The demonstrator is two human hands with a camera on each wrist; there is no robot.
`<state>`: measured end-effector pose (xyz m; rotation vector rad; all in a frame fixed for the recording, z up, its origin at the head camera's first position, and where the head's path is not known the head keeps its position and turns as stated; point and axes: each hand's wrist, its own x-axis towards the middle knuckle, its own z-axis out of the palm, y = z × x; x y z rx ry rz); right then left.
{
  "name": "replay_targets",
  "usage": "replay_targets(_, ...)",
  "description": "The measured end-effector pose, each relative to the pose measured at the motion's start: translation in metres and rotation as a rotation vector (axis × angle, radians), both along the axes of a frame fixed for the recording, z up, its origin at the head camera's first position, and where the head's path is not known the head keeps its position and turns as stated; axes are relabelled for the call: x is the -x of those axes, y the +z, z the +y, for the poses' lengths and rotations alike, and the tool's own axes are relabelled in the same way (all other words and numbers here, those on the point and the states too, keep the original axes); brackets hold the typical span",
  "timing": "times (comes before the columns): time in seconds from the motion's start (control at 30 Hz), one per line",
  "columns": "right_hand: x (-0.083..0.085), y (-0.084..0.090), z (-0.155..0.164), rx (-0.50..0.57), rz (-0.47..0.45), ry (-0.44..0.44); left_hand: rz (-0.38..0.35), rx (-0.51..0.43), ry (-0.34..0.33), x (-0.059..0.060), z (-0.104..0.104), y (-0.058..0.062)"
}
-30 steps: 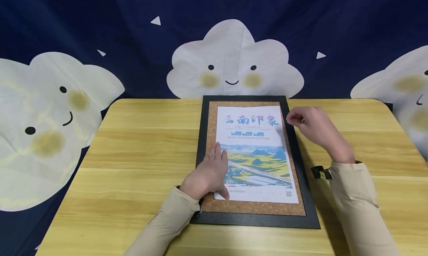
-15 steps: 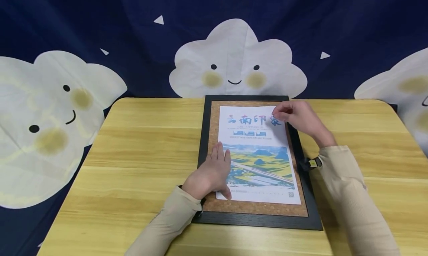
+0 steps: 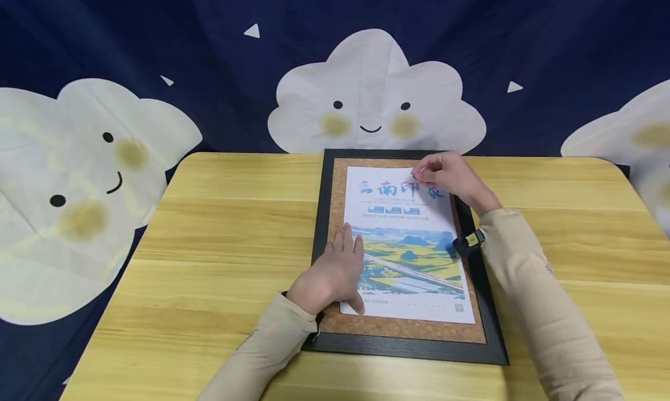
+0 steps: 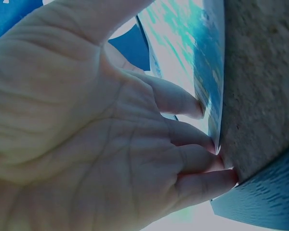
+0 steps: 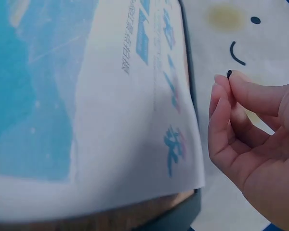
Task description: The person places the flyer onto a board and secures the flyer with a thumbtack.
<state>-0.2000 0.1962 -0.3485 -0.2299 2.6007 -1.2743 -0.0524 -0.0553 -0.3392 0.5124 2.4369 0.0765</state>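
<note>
A printed poster (image 3: 405, 238) with blue Chinese characters and a yellow-green landscape lies on a cork board (image 3: 403, 326) in a black frame (image 3: 398, 347). My left hand (image 3: 332, 276) rests at the poster's left edge, fingers extended; in the left wrist view its fingertips (image 4: 202, 185) touch the paper edge and the cork. Above the poster's top edge, my right hand (image 3: 452, 177) pinches a small black pin (image 5: 229, 74) between thumb and fingertips. Most of that pin is hidden by the fingers, and the right wrist view shows it apart from the paper.
The board lies on a light wooden table (image 3: 230, 232), its top near the table's far edge. Behind hangs a dark blue cloth (image 3: 220, 69) with white smiling clouds (image 3: 366, 92). Wrist straps (image 3: 471, 238) sit at the beige sleeves.
My right hand has moved left from beyond the frame's right side to over the poster's top edge. The left hand stays in place on the poster; the view shifts slightly.
</note>
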Motion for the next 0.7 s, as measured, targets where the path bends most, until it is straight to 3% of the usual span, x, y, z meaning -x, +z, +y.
replay_targets(0.3,0.013,-0.012,-0.004,0.066,-0.093,-0.015,0.023,0.010,-0.017,-0.001,0.000,0.000)
replay_targets(0.5,0.020,-0.017,-0.003,0.130,-0.181,-0.074,0.042,0.024,-0.038,0.000,0.000,0.000)
replay_targets(0.7,0.025,-0.017,-0.008,0.071,-0.211,-0.106,0.041,0.038,-0.041,0.000,0.000,-0.001)
